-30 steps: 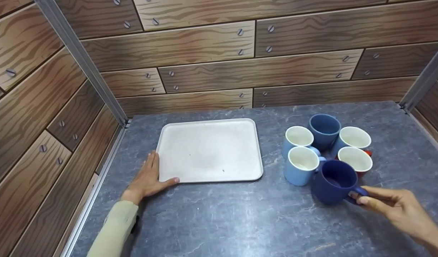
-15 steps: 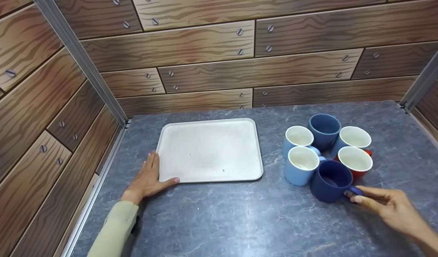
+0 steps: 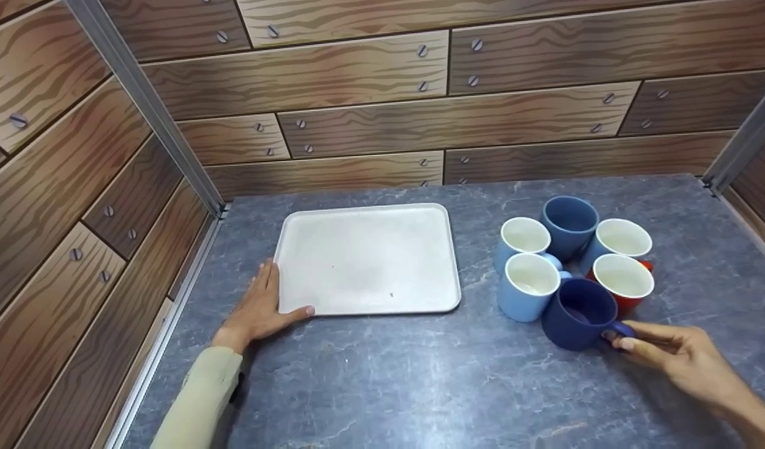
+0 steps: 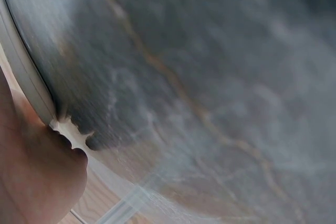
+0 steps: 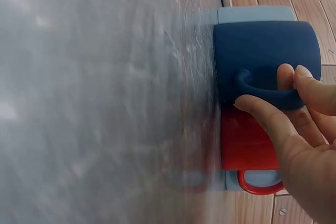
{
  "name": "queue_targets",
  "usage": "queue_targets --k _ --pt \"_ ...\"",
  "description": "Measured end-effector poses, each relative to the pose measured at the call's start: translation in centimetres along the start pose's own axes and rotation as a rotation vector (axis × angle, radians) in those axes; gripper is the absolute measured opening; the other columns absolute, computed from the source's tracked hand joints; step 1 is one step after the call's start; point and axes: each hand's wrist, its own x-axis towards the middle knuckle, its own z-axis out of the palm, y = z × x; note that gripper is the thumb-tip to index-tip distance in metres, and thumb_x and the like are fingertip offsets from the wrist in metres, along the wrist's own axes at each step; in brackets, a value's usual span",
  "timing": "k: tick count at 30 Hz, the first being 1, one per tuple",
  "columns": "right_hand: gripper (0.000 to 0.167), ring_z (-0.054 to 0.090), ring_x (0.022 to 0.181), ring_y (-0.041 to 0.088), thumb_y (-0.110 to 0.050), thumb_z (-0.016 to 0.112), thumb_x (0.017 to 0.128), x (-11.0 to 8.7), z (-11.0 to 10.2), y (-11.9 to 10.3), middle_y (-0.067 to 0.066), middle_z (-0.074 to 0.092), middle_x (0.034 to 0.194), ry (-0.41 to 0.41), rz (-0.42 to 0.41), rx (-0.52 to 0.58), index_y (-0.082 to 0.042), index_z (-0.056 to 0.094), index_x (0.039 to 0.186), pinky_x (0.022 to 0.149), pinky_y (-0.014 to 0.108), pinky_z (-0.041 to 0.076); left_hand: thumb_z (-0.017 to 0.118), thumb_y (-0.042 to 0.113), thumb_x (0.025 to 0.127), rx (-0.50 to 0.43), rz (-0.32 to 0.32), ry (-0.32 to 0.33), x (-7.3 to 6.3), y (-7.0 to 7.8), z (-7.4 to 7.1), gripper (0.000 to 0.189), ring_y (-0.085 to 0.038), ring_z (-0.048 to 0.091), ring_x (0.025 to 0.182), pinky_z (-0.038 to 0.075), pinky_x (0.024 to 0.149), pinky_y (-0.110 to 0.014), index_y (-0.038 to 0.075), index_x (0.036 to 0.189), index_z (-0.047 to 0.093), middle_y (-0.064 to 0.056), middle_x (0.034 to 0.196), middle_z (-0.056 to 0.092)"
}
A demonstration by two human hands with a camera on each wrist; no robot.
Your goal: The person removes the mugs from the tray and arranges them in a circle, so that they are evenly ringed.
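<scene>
My right hand (image 3: pixel 694 362) pinches the handle of a dark blue mug (image 3: pixel 578 315) at the front of a cluster of mugs. In the right wrist view the thumb and fingers (image 5: pixel 265 114) sit around that handle, and the mug stands on the tabletop. Just behind it are a red mug (image 3: pixel 623 280) with a white inside and a light blue mug (image 3: pixel 527 288). On the left, my left hand (image 3: pixel 254 312) rests with straight fingers along the left edge of a white tray (image 3: pixel 366 262), thumb at its near left corner. The tray bears no mugs.
Farther back in the cluster stand a second light blue mug (image 3: pixel 523 240), a steel blue mug (image 3: pixel 569 224) and a pale blue mug (image 3: pixel 622 240). Wood-patterned panels (image 3: pixel 357 131) wall in the grey marbled table (image 3: pixel 382 386) at the back and sides.
The dark blue mug has shifted slightly left, close against its neighbours, with the right hand on its handle. The left hand and the tray have kept their places.
</scene>
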Motion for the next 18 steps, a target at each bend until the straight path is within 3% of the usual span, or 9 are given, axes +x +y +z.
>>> queue_targets --k 6,12,18 --pt "0.031 0.078 0.103 0.006 0.012 0.065 0.1 0.34 -0.66 0.01 0.0 0.082 0.113 0.055 0.061 -0.082 0.012 0.07 0.131 0.083 0.024 0.064 0.065 0.083 0.086 -0.01 0.007 0.013 -0.2 0.09 0.03 0.138 -0.045 -0.002 0.165 0.006 0.136 -0.056 -0.009 0.167 0.001 -0.03 0.177 -0.003" --pt "0.03 0.079 0.096 0.005 0.015 0.07 0.095 0.28 -0.81 0.24 -0.007 0.082 0.109 0.145 0.011 -0.179 0.016 0.071 0.125 0.078 0.023 0.065 0.065 0.083 0.086 -0.013 0.003 -0.002 -0.03 0.29 0.23 0.138 -0.044 -0.003 0.166 0.005 0.136 -0.055 -0.008 0.167 0.0 -0.029 0.177 -0.003" --pt "0.03 0.077 0.094 -0.001 0.011 0.074 0.094 0.06 -0.7 0.08 -0.015 0.081 0.108 0.165 0.001 -0.33 0.015 0.072 0.124 0.076 0.019 0.064 0.066 0.082 0.086 -0.01 0.002 -0.018 0.19 0.39 0.33 0.138 -0.044 -0.002 0.166 0.006 0.136 -0.055 -0.009 0.167 0.001 -0.029 0.177 -0.002"
